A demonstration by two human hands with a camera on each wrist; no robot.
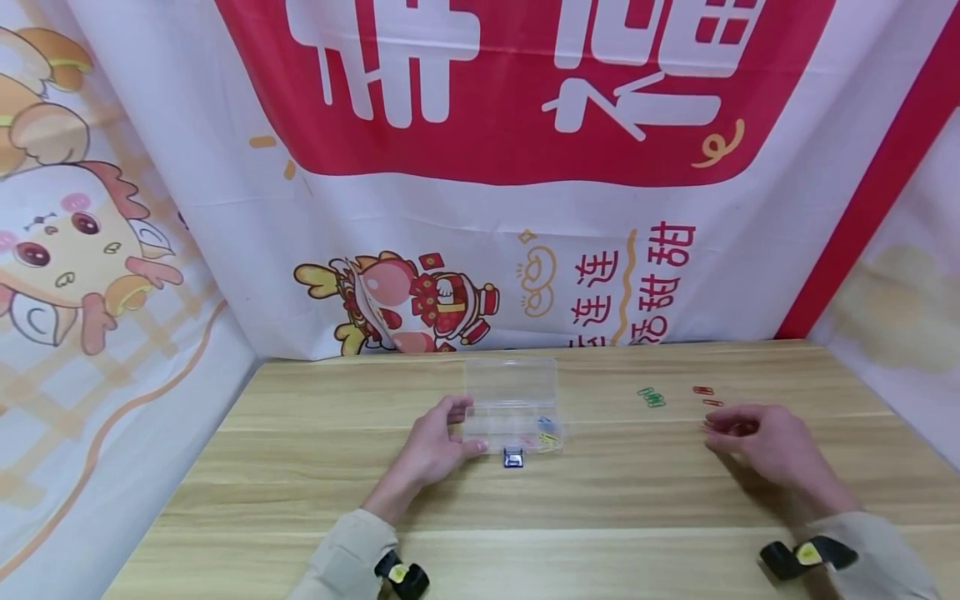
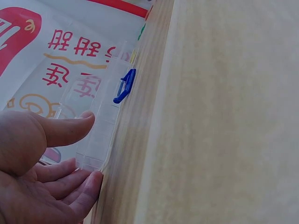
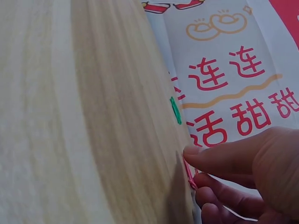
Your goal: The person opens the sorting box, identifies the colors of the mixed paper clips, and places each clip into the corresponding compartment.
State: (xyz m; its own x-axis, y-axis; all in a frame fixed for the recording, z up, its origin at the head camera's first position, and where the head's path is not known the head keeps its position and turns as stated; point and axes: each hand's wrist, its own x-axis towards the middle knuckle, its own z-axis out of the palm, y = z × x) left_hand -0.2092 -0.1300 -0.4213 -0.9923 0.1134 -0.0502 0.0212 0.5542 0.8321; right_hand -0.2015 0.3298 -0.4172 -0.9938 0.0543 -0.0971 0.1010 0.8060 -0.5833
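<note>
A clear plastic compartment box (image 1: 495,423) lies on the table with its lid (image 1: 510,382) raised at the back. Blue paper clips (image 1: 546,424), yellow paper clips (image 1: 550,438) and a few pink ones sit in its right-hand compartments; a blue latch (image 2: 125,86) is on its front edge. My left hand (image 1: 435,442) grips the box's left end, thumb at the front corner and fingers behind. Over on the right, my right hand (image 1: 768,437) pinches a red paper clip (image 3: 190,173) between thumb and forefinger, close over the table. Other red paper clips (image 1: 703,390) lie just beyond its fingertips.
Several green paper clips (image 1: 652,397) lie on the wooden table (image 1: 600,492) between the box and my right hand. A printed cloth (image 1: 480,208) hangs along the table's back edge, and more cloth hangs at both sides.
</note>
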